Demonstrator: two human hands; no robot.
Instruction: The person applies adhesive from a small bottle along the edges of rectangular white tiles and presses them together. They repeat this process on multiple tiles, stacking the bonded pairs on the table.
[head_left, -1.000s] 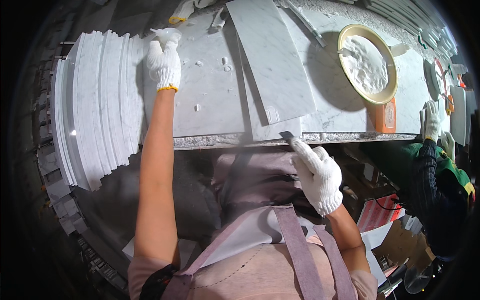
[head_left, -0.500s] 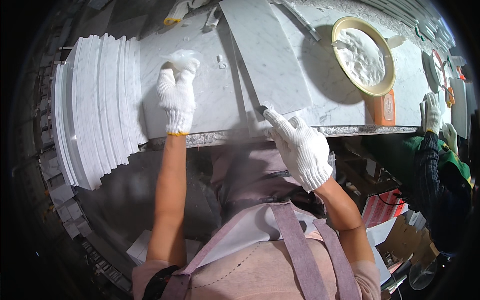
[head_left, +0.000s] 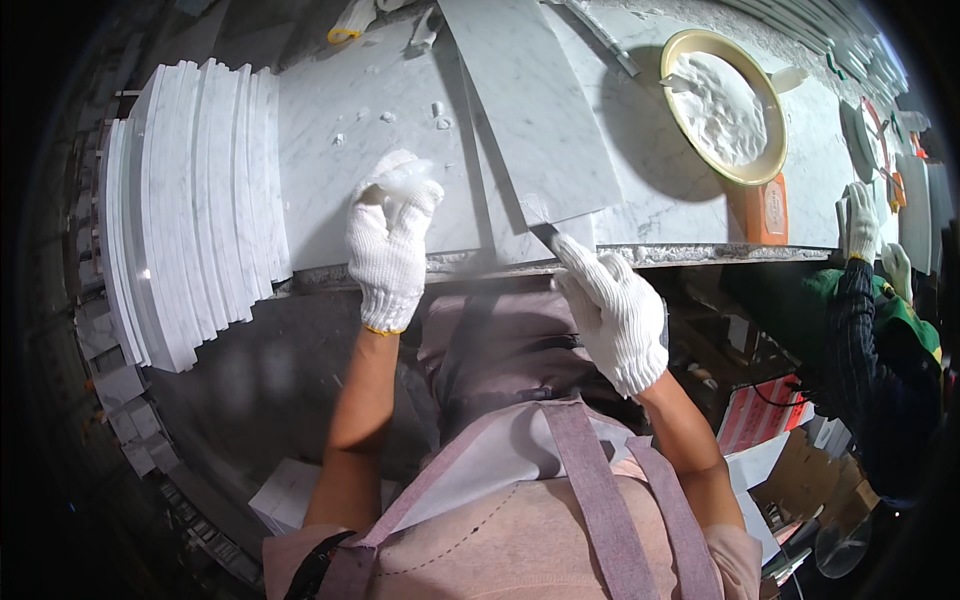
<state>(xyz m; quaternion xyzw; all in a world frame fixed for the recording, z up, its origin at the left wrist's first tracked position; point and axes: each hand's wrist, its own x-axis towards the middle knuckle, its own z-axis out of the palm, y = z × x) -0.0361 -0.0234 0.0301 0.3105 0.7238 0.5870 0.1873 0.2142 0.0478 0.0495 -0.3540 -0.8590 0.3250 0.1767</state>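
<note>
My left hand (head_left: 388, 245), in a white knit glove, is closed on a crumpled, translucent white plastic wad (head_left: 405, 178) over the near part of the worktop. Also gloved, my right hand (head_left: 618, 318) grips a putty knife whose short dark blade (head_left: 545, 233) sticks out past the forefinger; its handle is hidden in the palm. The blade sits at the near left corner of a long pale marble tile (head_left: 545, 110), where a small whitish smear (head_left: 536, 208) shows. That tile lies slantwise on another marble slab.
To the left stands a row of upright marble tiles (head_left: 200, 210). A cream bowl of white paste (head_left: 725, 110), an orange box (head_left: 768, 212) and a metal tool (head_left: 603, 40) are on the right. White crumbs (head_left: 440, 118) dot the slab. A co-worker's gloved hand (head_left: 858, 222) is far right.
My left hand has come nearer and to the right with the plastic wad, uncovering crumbs on the slab. My right hand has shifted slightly right and nearer, and a whitish smear shows at the tile's corner.
</note>
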